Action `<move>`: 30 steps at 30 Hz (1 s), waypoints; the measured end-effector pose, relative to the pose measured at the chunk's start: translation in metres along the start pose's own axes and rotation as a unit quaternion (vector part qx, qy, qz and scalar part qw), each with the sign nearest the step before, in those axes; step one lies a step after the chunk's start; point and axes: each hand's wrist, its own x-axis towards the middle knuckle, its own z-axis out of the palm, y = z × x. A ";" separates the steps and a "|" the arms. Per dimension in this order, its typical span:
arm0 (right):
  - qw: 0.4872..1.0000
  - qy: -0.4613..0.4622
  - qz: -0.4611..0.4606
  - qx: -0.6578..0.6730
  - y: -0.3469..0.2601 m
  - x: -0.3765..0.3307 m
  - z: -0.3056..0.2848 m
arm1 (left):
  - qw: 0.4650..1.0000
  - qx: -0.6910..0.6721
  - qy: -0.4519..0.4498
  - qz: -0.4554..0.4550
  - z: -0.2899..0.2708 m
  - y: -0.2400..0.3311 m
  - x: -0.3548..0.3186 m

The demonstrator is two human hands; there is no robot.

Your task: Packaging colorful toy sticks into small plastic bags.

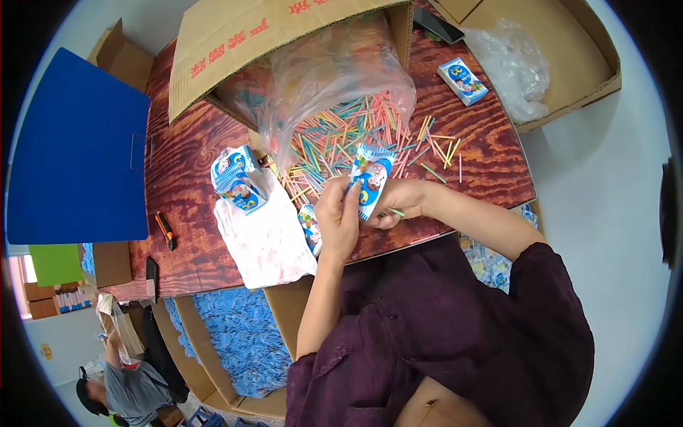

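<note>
My left hand [337,219] is closed around a blue-and-white printed packet [373,178], held upright over the near edge of the table. Close behind it, my right hand [400,199] has its fingers curled, partly hidden by the packet. A green stick [395,212] pokes out at those fingers. Beyond both hands lies a heap of thin pink, green and yellow sticks [341,135], spilling from a clear plastic bag [334,64] in a tipped cardboard box [235,43]. Another packet [309,226] lies beside my left wrist.
More packets [238,181] rest on a pinkish-white cloth [260,238] at left. An orange-black cutter [165,230] and a blue panel [78,149] are farther left. A small pack [462,81] lies at right. Blue wrappers fill a carton [238,341] below. Another person [135,388] is at lower left.
</note>
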 end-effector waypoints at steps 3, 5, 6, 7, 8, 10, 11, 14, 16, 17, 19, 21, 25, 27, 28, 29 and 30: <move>0.999 0.033 -0.006 0.027 -0.003 0.000 0.015 | 0.986 -0.140 0.012 -0.092 0.003 -0.004 -0.009; 0.998 0.011 -0.021 0.058 0.000 0.002 0.012 | 0.956 -0.248 0.009 -0.157 0.004 -0.005 -0.012; 0.998 0.012 -0.020 0.059 0.002 0.004 0.012 | 0.919 -0.356 0.062 -0.157 0.002 -0.006 -0.012; 0.998 0.037 -0.040 0.012 0.004 0.007 0.012 | 0.868 -0.459 0.113 -0.154 0.000 -0.008 -0.011; 0.996 0.062 -0.059 -0.036 0.005 0.010 0.013 | 0.867 -0.460 0.113 -0.157 -0.007 -0.010 -0.011; 0.980 0.123 -0.102 -0.122 0.011 0.015 0.017 | 0.889 -0.426 0.141 -0.091 -0.025 -0.016 -0.012; 0.926 0.185 -0.247 -0.220 0.017 0.021 0.015 | 0.887 -0.430 0.142 -0.087 -0.034 -0.017 -0.016; 0.849 0.256 -0.358 -0.292 0.024 0.013 0.022 | 0.887 -0.422 0.156 -0.100 -0.050 -0.025 -0.038; 0.858 0.239 -0.323 -0.320 0.036 0.008 0.017 | 0.892 -0.411 0.150 -0.114 -0.052 -0.027 -0.049; 0.871 0.234 -0.320 -0.291 0.040 0.006 0.020 | 0.882 -0.423 0.163 -0.128 -0.049 -0.023 -0.051; 0.858 0.249 -0.322 -0.313 0.046 0.006 0.020 | 0.880 -0.426 0.159 -0.137 -0.047 -0.022 -0.056; 0.845 0.263 -0.323 -0.335 0.051 0.006 0.021 | 0.878 -0.429 0.156 -0.146 -0.046 -0.021 -0.059; 0.834 0.289 -0.313 -0.350 0.051 0.007 0.023 | 0.887 -0.406 0.165 -0.147 -0.046 -0.020 -0.060; 0.837 0.293 -0.291 -0.358 0.051 0.007 0.020 | 0.888 -0.400 0.172 -0.147 -0.045 -0.017 -0.060; 0.771 0.292 -0.357 -0.438 0.051 0.009 0.014 | 0.892 -0.390 0.169 -0.150 -0.045 -0.015 -0.061; 0.693 0.288 -0.418 -0.511 0.051 0.010 0.011 | 0.897 -0.380 0.167 -0.154 -0.045 -0.013 -0.062; 0.694 0.288 -0.418 -0.511 0.050 0.008 0.011 | 0.897 -0.380 0.167 -0.154 -0.044 -0.012 -0.064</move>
